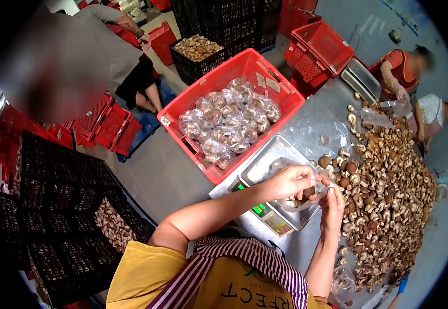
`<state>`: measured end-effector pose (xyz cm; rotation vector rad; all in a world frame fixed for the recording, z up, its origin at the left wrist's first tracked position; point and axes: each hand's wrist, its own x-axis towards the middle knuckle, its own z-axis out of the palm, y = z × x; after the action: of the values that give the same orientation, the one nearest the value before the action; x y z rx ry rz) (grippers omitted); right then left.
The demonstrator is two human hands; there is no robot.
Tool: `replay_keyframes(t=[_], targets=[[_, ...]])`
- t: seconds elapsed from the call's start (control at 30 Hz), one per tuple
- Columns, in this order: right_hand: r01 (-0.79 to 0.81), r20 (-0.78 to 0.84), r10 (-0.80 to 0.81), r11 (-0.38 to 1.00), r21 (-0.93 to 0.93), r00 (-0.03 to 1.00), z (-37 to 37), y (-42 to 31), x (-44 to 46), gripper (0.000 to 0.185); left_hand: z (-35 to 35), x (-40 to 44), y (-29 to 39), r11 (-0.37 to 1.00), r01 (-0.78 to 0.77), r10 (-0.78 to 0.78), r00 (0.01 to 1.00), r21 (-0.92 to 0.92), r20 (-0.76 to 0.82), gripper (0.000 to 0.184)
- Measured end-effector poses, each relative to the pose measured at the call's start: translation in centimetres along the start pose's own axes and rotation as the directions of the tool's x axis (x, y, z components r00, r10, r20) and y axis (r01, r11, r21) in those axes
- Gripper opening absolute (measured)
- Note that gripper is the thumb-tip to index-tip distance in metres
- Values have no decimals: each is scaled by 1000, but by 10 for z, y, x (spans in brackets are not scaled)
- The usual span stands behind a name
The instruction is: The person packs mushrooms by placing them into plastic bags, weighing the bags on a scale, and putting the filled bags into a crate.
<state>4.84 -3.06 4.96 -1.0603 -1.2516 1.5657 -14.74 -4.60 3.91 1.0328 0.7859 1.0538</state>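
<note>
A clear plastic bag with mushrooms in it rests on the metal pan of a digital scale. My left hand is closed on the gathered upper part of this bag, thumb and fingers pinched together. Opposite it, my right hand pinches the bag's edge between thumb and fingertips. The scale's display glows green below my left forearm. A large heap of loose shiitake mushrooms covers the table just right of my right hand.
Behind the scale, a red crate holds several bagged mushroom portions. Flat plastic bags lie beside it. Black crates stand stacked at left. A co-worker handles a bag near another scale; another person stands at upper left.
</note>
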Motion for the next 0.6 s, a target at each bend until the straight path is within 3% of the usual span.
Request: replay_keyframes(t=[0.1, 0.23, 0.27, 0.33, 0.37, 0.4, 0.47, 0.53, 0.57, 0.6], targets=[[21, 80, -20, 1000, -14, 997, -2, 2, 10, 36, 2, 2, 4, 996, 72, -74, 997, 48, 38, 17], [54, 156, -40, 995, -82, 987, 3, 10, 16, 37, 10, -2, -12, 980, -9, -12, 995, 198, 104, 18], [1, 159, 18, 993, -118, 987, 0, 14, 15, 35, 12, -3, -17, 972, -35, -2, 988, 231, 156, 18], [-141, 208, 167, 981, -134, 964, -6, 16, 18, 31, 7, -4, -15, 989, 90, -106, 985, 115, 139, 17], [23, 206, 22, 978, -209, 978, -6, 18, 20, 28, -4, -1, -18, 993, 91, -97, 992, 76, 77, 15], [49, 232, 47, 920, -389, 971, -18, 27, 25, 23, -18, 4, -23, 995, 95, -95, 996, 36, 1, 14], [193, 243, -45, 755, -626, 969, -35, 38, 30, 20, -46, 12, -23, 957, 98, -61, 988, 271, -142, 14], [134, 210, -27, 849, -512, 977, -45, 64, 30, 19, -67, 18, -47, 769, 165, -82, 984, 617, -161, 13], [441, 324, -300, 628, -641, 897, -46, 76, 31, 16, -66, 21, -52, 612, 78, 42, 991, 787, -131, 10], [478, 384, -288, 439, -761, 877, -39, 83, 24, 18, -72, 27, -59, 383, -117, 233, 972, 916, 27, 14]])
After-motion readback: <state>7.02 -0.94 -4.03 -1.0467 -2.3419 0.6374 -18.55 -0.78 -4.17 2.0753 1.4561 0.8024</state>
